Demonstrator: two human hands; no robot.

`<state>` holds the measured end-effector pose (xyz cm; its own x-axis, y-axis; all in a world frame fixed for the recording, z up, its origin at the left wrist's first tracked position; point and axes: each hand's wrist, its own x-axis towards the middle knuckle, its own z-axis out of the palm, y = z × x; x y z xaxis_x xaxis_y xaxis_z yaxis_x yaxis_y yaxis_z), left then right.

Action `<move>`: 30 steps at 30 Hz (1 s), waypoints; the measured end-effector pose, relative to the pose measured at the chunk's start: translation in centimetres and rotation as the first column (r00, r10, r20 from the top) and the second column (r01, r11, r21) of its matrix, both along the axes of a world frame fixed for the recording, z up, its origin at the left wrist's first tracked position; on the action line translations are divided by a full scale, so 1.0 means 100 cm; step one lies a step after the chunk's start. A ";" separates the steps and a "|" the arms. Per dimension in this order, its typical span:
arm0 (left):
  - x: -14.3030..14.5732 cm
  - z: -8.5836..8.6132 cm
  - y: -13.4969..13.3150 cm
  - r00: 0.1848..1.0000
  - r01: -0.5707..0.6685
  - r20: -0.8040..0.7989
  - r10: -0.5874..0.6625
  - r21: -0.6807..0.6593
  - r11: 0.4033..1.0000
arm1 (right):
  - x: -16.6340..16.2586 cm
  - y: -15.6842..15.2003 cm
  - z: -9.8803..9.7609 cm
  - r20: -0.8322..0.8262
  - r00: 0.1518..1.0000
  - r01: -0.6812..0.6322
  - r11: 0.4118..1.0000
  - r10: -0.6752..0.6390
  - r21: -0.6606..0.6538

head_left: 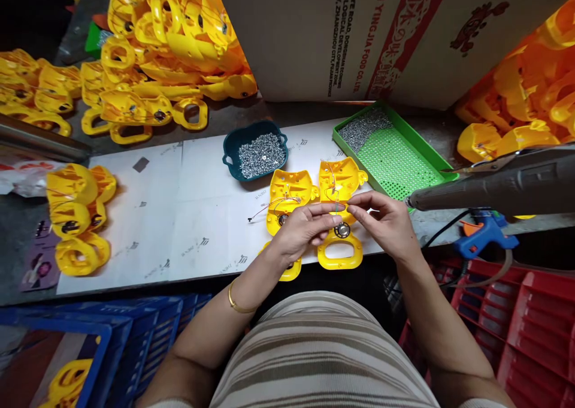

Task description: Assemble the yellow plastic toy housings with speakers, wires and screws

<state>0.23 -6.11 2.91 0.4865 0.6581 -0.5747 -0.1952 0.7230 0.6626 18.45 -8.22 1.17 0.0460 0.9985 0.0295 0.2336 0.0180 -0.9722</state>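
Note:
Two open yellow plastic shells lie side by side in front of me, a left shell [290, 184] and a right shell [339, 171], each with a loop handle at the near end. Above the right shell, my left hand [299, 231] and my right hand [387, 223] pinch thin wires [338, 206] stretched between their fingertips. Just below the fingers, a round silver-and-black speaker [342, 230] sits in the right shell. From the left shell, thin wires run out leftward to a small black connector [250, 220]. My left forearm and hand partly cover that shell.
Behind the shells stand a dark green basket [231, 163] and a green tray [411, 138], both holding small screws. Yellow shells [78, 216] are stacked at left; more are piled behind. A large carton [305, 42] stands at the back. A blue glue gun [483, 237] hangs right, above red crates [534, 318].

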 end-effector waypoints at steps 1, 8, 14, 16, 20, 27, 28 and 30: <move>-0.001 0.000 0.001 0.998 0.015 0.066 -0.011 -0.058 0.998 | 0.000 -0.001 0.000 0.000 1.000 -0.006 1.000 0.006 -0.001; -0.001 -0.001 0.006 0.963 -0.012 0.262 0.068 -0.210 0.978 | -0.006 -0.006 0.005 0.050 0.993 -0.111 0.993 0.109 0.039; 0.001 -0.003 0.004 0.968 -0.101 0.208 0.144 -0.205 0.973 | -0.007 -0.018 0.010 0.075 0.992 0.083 0.971 -0.102 0.223; 0.002 -0.005 0.004 0.970 -0.129 0.182 0.162 -0.182 0.975 | -0.009 -0.022 0.012 0.120 0.989 0.053 0.969 -0.084 0.241; 0.005 -0.008 0.004 0.967 -0.175 0.159 0.198 -0.151 0.973 | -0.014 -0.024 0.011 0.190 0.981 -0.004 0.975 -0.038 0.220; 0.004 -0.012 0.003 0.974 -0.163 0.143 0.175 -0.096 0.982 | -0.014 -0.025 0.008 0.256 0.966 -0.029 0.975 -0.029 0.219; 0.003 -0.011 0.003 0.977 -0.155 0.133 0.165 -0.082 0.985 | -0.013 -0.025 0.009 0.261 0.965 -0.026 0.976 -0.032 0.218; 0.000 -0.008 0.004 0.989 -0.122 0.079 0.123 -0.019 0.992 | -0.011 -0.025 0.009 0.269 0.962 -0.004 0.977 -0.054 0.211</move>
<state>0.18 -5.72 2.08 0.4477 0.7077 -0.5465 -0.3349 0.6994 0.6314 17.32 -10.68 2.04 0.0320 0.9674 0.2513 0.4911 0.2037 -0.8469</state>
